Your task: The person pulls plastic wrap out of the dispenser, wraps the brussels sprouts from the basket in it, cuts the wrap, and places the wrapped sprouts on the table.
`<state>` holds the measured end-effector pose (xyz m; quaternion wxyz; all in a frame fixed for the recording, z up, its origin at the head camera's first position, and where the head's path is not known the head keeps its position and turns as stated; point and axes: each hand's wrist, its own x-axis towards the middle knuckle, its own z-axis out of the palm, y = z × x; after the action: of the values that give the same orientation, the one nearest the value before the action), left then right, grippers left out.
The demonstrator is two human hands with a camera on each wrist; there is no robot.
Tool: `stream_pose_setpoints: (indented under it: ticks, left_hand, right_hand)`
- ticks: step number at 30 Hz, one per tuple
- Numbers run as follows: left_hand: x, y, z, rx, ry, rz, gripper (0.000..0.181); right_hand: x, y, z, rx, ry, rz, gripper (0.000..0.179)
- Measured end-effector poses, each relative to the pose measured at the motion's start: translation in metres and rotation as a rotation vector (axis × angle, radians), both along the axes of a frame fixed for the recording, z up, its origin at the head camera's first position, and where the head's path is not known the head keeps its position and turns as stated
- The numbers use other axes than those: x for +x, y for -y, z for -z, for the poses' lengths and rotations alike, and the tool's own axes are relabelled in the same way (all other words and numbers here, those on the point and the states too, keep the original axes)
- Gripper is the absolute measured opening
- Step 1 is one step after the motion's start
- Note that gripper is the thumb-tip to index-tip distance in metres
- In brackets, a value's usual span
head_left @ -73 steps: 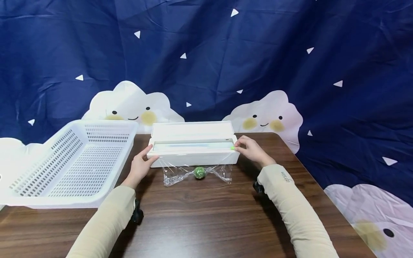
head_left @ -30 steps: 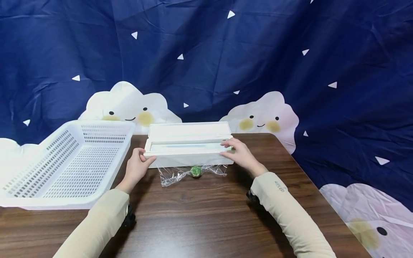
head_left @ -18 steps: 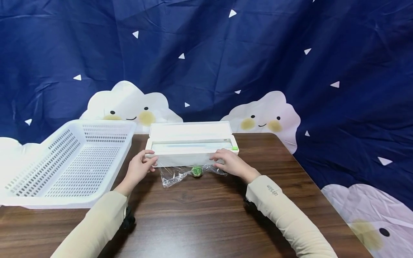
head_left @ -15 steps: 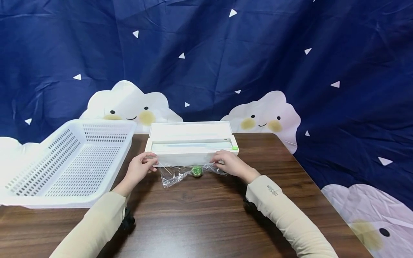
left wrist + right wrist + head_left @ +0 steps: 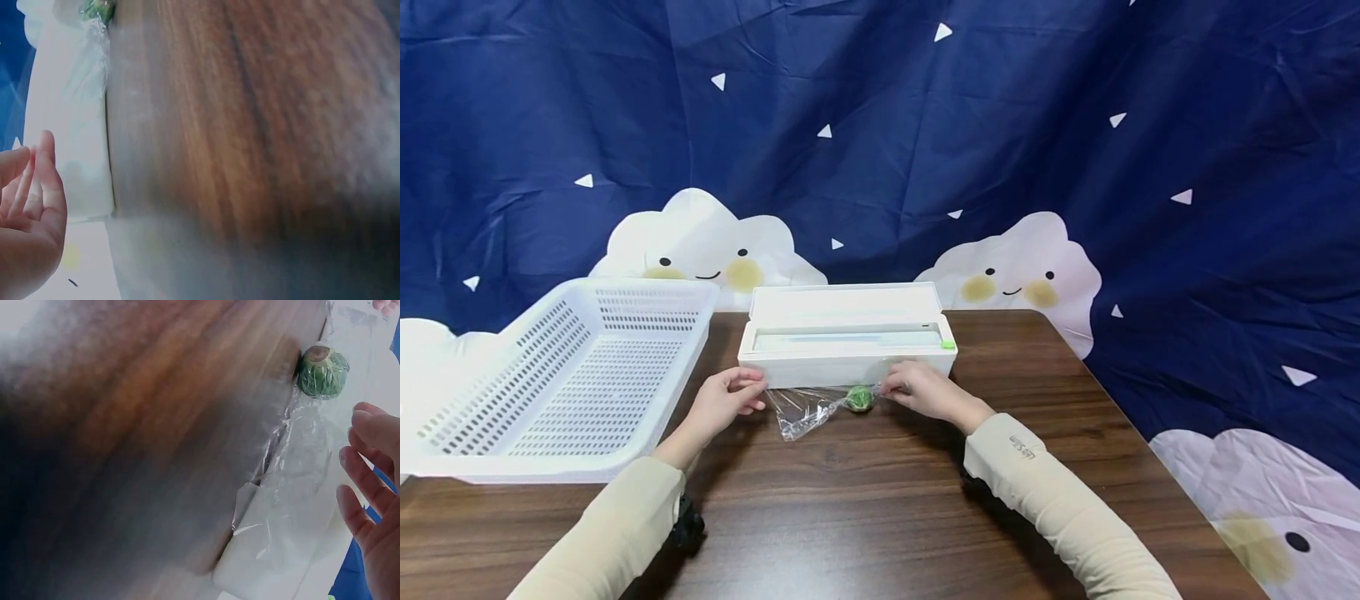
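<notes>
A long white cling film box (image 5: 850, 369) stands with its lid up and a green slide cutter (image 5: 947, 345) at the right end of its front edge. In front of it, clear cling film (image 5: 805, 414) lies bunched around a green Brussels sprout (image 5: 859, 398), whose brown stem end shows in the right wrist view. My left hand (image 5: 718, 406) pinches the film's left corner between thumb and finger, low by the box's left end. My right hand (image 5: 928, 392) pinches the film just right of the sprout. The film between the fingertips is barely visible.
A white perforated basket (image 5: 632, 446) stands on the left of the brown wooden table (image 5: 850, 517). The table's right edge slopes away at the right. Behind hangs a dark blue curtain (image 5: 880, 150) with cloud faces.
My right hand has left the slide cutter and come down leftward to the film beside the sprout. My left hand has dropped from the box's corner to the film's left corner.
</notes>
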<state>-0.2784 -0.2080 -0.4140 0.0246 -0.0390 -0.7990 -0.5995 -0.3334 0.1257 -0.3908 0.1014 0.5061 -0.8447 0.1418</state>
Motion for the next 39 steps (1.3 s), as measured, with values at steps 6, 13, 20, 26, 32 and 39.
stream_pose_setpoints:
  ticks: [6, 13, 20, 26, 32, 39]
  left_hand:
    - [0.002, 0.0, 0.0, -0.038, -0.021, -0.025, 0.025]
    - [0.003, -0.017, -0.01, -0.237, -0.162, -0.176, 0.022]
    - [0.0, -0.036, -0.018, -0.228, -0.286, -0.255, 0.028]
    - [-0.005, -0.052, -0.017, -0.215, -0.381, -0.191, 0.024]
    - [-0.012, -0.074, -0.008, -0.395, -0.557, 0.043, 0.022]
    - [-0.019, -0.095, 0.002, -0.709, -0.716, 0.304, 0.024]
  right_hand:
    - [0.002, -0.002, 0.003, -0.021, 0.03, -0.028, 0.011]
    - [0.003, -0.001, 0.004, 0.013, 0.042, -0.015, 0.012]
    - [0.005, -0.001, 0.004, 0.017, 0.056, -0.009, 0.012]
    - [0.005, -0.001, 0.006, 0.007, 0.073, -0.015, 0.012]
    - [0.004, -0.002, 0.01, 0.016, 0.084, -0.007, 0.015]
    - [0.006, 0.002, 0.008, 0.041, 0.115, 0.016, 0.023]
